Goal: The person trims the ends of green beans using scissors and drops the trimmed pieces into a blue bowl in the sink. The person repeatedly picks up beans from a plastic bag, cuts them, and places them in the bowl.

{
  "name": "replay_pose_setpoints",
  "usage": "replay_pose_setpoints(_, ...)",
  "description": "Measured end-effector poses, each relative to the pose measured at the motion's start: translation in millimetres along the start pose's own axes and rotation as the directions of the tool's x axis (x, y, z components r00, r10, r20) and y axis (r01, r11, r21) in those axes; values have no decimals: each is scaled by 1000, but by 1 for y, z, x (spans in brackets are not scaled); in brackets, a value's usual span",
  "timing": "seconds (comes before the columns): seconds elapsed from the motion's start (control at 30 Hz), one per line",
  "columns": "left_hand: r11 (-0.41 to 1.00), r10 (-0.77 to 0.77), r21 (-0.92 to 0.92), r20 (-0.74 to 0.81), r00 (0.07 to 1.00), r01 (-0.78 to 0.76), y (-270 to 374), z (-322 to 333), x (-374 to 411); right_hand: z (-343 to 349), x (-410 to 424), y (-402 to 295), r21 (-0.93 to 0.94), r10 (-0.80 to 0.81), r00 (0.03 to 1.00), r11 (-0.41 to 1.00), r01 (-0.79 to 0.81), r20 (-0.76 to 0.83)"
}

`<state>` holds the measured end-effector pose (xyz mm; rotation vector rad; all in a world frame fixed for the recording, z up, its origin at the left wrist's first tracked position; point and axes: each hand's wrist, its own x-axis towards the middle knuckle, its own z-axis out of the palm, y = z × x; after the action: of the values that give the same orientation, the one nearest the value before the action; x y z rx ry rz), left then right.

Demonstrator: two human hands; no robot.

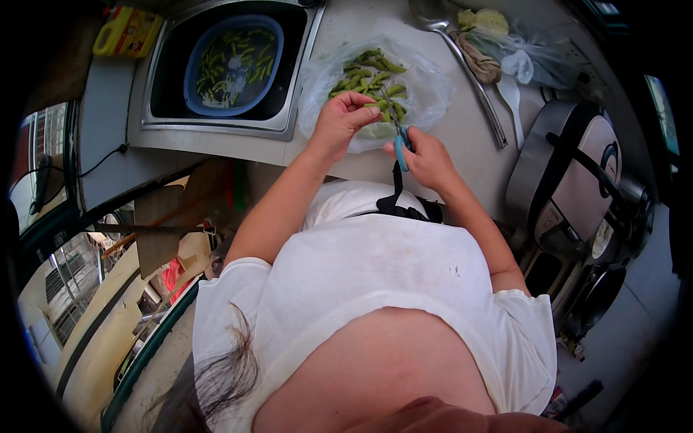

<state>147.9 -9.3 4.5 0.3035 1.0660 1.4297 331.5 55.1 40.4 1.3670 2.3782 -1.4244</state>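
My left hand (344,122) pinches a green soybean pod (373,105) between thumb and fingers. On the right, my right hand (429,159) holds scissors with blue handles (400,150), their blades pointing up beside that pod. Beneath and beyond both hands, a clear plastic bag (430,89) lies spread on the counter with a heap of green pods (357,76) on it. A blue plastic basin (190,81) stands in the sink at the upper left, holding water and many pods.
The steel sink (216,129) borders the counter on the left, near a yellow jug (127,32). Right of the bag lie a metal ladle (476,84), a white spatula (510,103), a brown cloth (476,58) and plastic bags (536,57). A rice cooker (574,168) stands farther right.
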Motion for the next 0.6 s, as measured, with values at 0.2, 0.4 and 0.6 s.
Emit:
replay_pose_setpoints(0.2,996,-79,39,-58,995,81,-1,-2,4,7,6,13,317,74,988,942,-113,132)
replay_pose_setpoints(0.4,974,198,-51,-272,942,-219,41,-41,13,9,6,21,536,118,984,826,-173,135)
replay_pose_setpoints(0.6,79,885,991,-20,464,-108,70,-54,21,2,2,24,539,144,986,826,-166,83)
